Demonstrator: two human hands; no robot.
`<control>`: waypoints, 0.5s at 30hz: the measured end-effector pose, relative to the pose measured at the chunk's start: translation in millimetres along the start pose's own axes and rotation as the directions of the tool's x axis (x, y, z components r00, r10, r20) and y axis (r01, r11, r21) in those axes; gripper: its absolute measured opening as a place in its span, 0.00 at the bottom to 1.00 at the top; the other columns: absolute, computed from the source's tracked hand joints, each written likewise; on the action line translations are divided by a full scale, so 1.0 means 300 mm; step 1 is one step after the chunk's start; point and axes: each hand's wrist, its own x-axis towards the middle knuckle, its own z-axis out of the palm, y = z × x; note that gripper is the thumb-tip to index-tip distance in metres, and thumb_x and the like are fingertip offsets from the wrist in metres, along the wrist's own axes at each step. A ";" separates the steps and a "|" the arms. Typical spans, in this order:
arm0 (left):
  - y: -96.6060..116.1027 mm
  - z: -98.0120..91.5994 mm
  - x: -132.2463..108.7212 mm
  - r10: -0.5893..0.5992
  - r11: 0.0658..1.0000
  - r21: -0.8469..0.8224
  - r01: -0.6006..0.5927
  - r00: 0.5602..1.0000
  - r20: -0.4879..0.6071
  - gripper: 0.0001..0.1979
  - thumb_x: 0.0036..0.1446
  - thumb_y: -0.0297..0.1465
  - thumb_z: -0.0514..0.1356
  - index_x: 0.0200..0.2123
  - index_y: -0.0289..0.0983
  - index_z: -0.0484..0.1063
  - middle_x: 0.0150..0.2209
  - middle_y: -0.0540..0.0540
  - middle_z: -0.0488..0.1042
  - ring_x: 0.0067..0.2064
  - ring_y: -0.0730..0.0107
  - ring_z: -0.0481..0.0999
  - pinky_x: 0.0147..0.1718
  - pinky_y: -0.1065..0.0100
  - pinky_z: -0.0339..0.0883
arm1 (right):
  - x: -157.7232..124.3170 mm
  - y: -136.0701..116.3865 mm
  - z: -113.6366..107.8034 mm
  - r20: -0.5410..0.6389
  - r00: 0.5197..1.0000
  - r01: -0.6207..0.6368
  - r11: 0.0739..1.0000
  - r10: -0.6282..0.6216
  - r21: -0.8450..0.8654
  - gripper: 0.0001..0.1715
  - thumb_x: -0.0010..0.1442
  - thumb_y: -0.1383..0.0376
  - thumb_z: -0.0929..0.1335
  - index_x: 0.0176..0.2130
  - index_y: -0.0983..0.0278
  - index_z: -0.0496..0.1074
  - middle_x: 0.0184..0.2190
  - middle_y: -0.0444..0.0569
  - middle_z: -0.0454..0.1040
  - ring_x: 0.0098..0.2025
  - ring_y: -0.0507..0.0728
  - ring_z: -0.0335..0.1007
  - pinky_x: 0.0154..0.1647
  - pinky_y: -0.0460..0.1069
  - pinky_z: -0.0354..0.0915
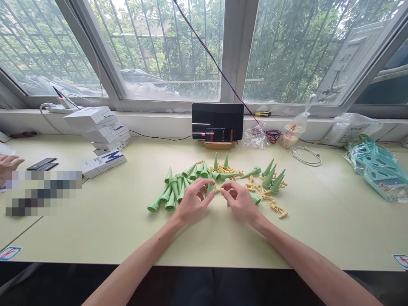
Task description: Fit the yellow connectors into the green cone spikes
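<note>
Many green cones (173,187) crowd the centre of the frame, lying and standing just behind the hands, with loose yellow pieces (229,171) among them. At centre, the right hand (240,200) pinches one small yellow piece (218,190); the left hand (195,199) curves its thumb and forefinger close by, but whether they grip anything I cannot tell. Stacked white boxes (103,127) stand upper left, a phone (219,135) upper centre, a bagged cup (290,135) upper right.

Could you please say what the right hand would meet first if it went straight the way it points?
Probably the left hand: the right hand, which seems to pinch a small yellow piece, faces it across a narrow gap. Depth is unclear.
</note>
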 end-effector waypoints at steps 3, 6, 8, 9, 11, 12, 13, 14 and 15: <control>0.001 0.000 0.000 0.002 1.000 0.002 -0.002 1.000 0.001 0.12 0.61 0.35 0.60 0.47 0.41 0.73 0.41 0.46 0.72 0.36 0.71 0.73 0.28 0.72 0.71 | -0.001 -0.002 -0.001 0.004 1.000 0.002 1.000 -0.002 -0.009 0.13 0.65 0.55 0.65 0.40 0.61 0.69 0.34 0.47 0.74 0.21 0.50 0.65 0.23 0.48 0.65; 0.002 0.000 -0.001 0.003 1.000 0.005 -0.003 1.000 0.003 0.11 0.61 0.35 0.60 0.47 0.41 0.73 0.40 0.46 0.72 0.36 0.71 0.73 0.28 0.72 0.71 | 0.000 -0.003 -0.002 0.009 1.000 0.006 1.000 -0.006 -0.022 0.12 0.65 0.55 0.65 0.40 0.61 0.70 0.35 0.47 0.74 0.21 0.50 0.65 0.23 0.48 0.65; 0.003 0.000 0.000 0.006 1.000 0.009 -0.006 1.000 0.004 0.11 0.62 0.35 0.60 0.47 0.41 0.73 0.40 0.46 0.72 0.35 0.72 0.73 0.28 0.73 0.70 | 0.001 -0.002 -0.002 0.014 1.000 0.008 0.999 -0.007 -0.036 0.12 0.65 0.55 0.65 0.40 0.61 0.70 0.35 0.47 0.75 0.21 0.50 0.65 0.23 0.48 0.65; 0.003 0.000 0.000 0.008 1.000 0.011 -0.008 1.000 0.005 0.11 0.62 0.35 0.59 0.48 0.41 0.73 0.40 0.46 0.72 0.35 0.72 0.73 0.28 0.73 0.70 | 0.001 -0.001 -0.002 0.017 1.000 0.008 0.999 -0.008 -0.044 0.12 0.66 0.55 0.65 0.40 0.61 0.70 0.35 0.47 0.75 0.21 0.50 0.65 0.24 0.48 0.65; 0.002 0.000 0.001 0.012 1.000 0.017 -0.012 1.000 0.008 0.12 0.62 0.34 0.59 0.48 0.41 0.73 0.40 0.46 0.72 0.35 0.72 0.72 0.27 0.73 0.70 | 0.002 0.002 -0.001 0.023 1.000 0.011 0.998 -0.009 -0.060 0.12 0.66 0.56 0.65 0.41 0.61 0.70 0.35 0.47 0.75 0.22 0.51 0.66 0.24 0.48 0.65; 0.002 0.000 0.001 0.014 1.000 0.019 -0.014 1.000 0.009 0.12 0.62 0.34 0.59 0.48 0.40 0.73 0.40 0.46 0.72 0.35 0.72 0.72 0.27 0.73 0.70 | 0.002 0.004 -0.001 0.025 1.000 0.012 0.998 -0.011 -0.068 0.12 0.66 0.56 0.65 0.41 0.61 0.70 0.34 0.47 0.74 0.22 0.51 0.66 0.25 0.48 0.65; 0.001 0.000 0.001 0.016 1.000 0.021 -0.016 1.000 0.010 0.11 0.62 0.34 0.59 0.48 0.40 0.73 0.40 0.46 0.72 0.35 0.72 0.72 0.27 0.73 0.70 | 0.002 0.005 0.000 0.026 1.000 0.014 0.997 -0.012 -0.075 0.12 0.66 0.56 0.65 0.41 0.61 0.70 0.34 0.47 0.74 0.22 0.51 0.66 0.25 0.48 0.65; 0.001 -0.001 0.000 0.018 1.000 0.021 -0.018 1.000 0.012 0.11 0.62 0.34 0.59 0.48 0.40 0.73 0.40 0.46 0.72 0.35 0.72 0.72 0.27 0.73 0.70 | 0.002 0.006 0.000 0.026 1.000 0.015 0.996 -0.013 -0.082 0.11 0.66 0.56 0.65 0.41 0.61 0.70 0.34 0.47 0.74 0.23 0.51 0.66 0.25 0.48 0.64; 0.000 -0.001 0.000 0.020 1.000 0.022 -0.020 1.000 0.015 0.11 0.62 0.34 0.59 0.47 0.40 0.73 0.40 0.46 0.72 0.35 0.72 0.72 0.27 0.73 0.70 | 0.002 0.007 0.000 0.027 1.000 0.016 0.996 -0.014 -0.089 0.11 0.66 0.57 0.65 0.40 0.61 0.70 0.34 0.47 0.74 0.23 0.51 0.66 0.25 0.48 0.64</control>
